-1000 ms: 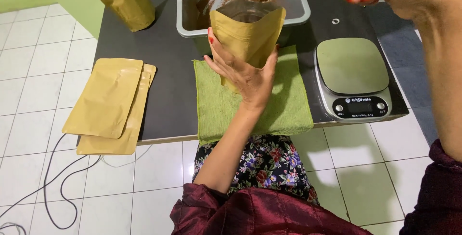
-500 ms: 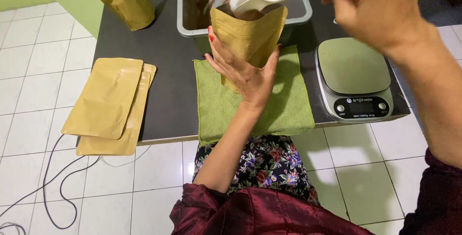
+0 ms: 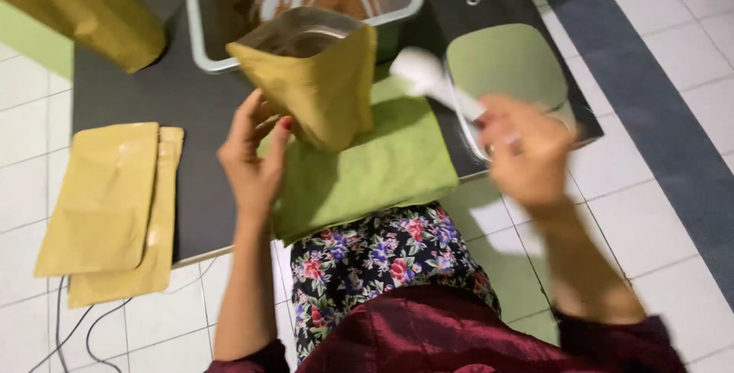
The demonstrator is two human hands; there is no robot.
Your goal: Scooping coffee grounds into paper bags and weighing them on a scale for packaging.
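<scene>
My left hand [image 3: 252, 163] steadies the open pouch [image 3: 313, 82] upright on the green cloth [image 3: 375, 163] at twelve o'clock; my right hand [image 3: 524, 151], at three o'clock, pinches a blurred white spoon [image 3: 428, 79]. Best to keep the pouch mouth level so nothing spills on the worktop [image 3: 153, 98].

The person wears dark maroon satin sleeves [image 3: 612, 338], a floral skirt [image 3: 382, 254], and red-painted nails on the fingers [image 3: 287, 123].

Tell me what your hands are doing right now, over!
Left hand steadying the open tan pouch, upright on the green cloth. Right hand gripping the white spoon, beside the pouch. Nothing between them.
</scene>
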